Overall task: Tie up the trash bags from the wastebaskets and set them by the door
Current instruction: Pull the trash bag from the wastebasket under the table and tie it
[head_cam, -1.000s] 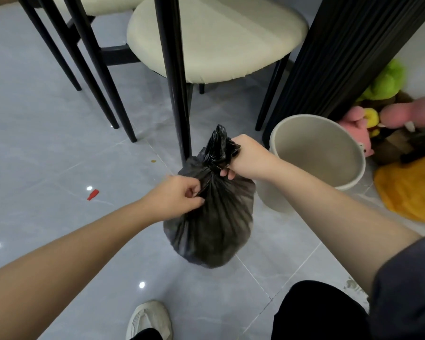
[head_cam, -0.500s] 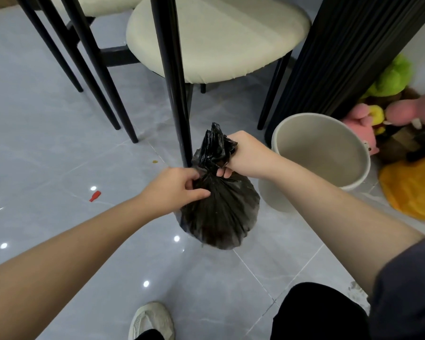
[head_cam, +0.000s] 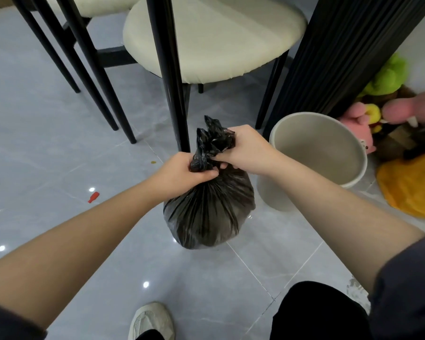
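Red scrap (head_cam: 93, 197) lies left on the tiles. Centre frame: left hand (head_cam: 182, 171) clamps the black trash bag (head_cam: 206, 212) at its gathered neck, right hand (head_cam: 245, 149) pinches the bunched top. Beige wastebasket (head_cam: 317, 153) stands just right, plush toys (head_cam: 388, 79) far right.

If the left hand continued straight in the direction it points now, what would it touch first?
Probably the right hand. The left hand grips the trash bag at its neck, and the right hand holds the gathered top just beyond it. Depth is hard to judge from one view.
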Available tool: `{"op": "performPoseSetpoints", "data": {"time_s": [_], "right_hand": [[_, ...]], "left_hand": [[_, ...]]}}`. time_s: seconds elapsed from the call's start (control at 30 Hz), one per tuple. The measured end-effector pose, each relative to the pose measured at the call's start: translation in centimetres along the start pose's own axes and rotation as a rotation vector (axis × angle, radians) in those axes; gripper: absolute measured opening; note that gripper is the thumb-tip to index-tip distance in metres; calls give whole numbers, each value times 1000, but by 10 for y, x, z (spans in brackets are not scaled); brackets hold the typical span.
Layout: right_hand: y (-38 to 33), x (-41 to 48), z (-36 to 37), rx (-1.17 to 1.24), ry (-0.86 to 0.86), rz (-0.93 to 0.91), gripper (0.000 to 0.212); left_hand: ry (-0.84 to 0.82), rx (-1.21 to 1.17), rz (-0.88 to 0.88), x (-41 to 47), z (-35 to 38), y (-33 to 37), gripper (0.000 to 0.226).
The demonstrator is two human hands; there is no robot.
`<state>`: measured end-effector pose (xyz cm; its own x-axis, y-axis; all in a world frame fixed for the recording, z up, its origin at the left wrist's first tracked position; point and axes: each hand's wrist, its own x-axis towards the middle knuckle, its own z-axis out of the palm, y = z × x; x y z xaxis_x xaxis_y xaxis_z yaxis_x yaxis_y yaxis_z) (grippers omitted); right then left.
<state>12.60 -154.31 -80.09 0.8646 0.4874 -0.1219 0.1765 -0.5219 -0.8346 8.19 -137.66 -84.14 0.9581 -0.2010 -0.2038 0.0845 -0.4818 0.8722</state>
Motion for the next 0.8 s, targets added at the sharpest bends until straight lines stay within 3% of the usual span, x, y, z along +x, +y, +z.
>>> {"op": "performPoseSetpoints", "data": {"time_s": [0.13,0.2,0.3,0.4,0.5,0.57,0.63,0.73,0.8], "right_hand": [[12,0,-5,113,33,50,12],[22,-2,-3,59,-87,64,32],[27,-6,10,-161,-284,12,23],[27,-3,28,-191,-235,18,18],[33,1,43,-237,-171,-24,35],[35,-1,43,-239,-195,-36,30],[37,-2,40,-153,-179,-53,19],[33,-6,37,-19,-151,-108,17],[32,-7,36,76,-152,-110,19]], "left_hand": [[108,13,-52,-1,3,3,32],[95,-7,-58,-4,-1,6,26],[49,25,-30,-6,-5,15,23],[7,69,-7,-6,-8,23,27],[-20,21,17,-8,-13,24,26],[7,-26,22,-9,-20,20,31],[29,-11,47,-11,-30,16,29],[-24,97,142,-13,-44,7,4],[-79,209,193,-13,-52,3,7]]}}
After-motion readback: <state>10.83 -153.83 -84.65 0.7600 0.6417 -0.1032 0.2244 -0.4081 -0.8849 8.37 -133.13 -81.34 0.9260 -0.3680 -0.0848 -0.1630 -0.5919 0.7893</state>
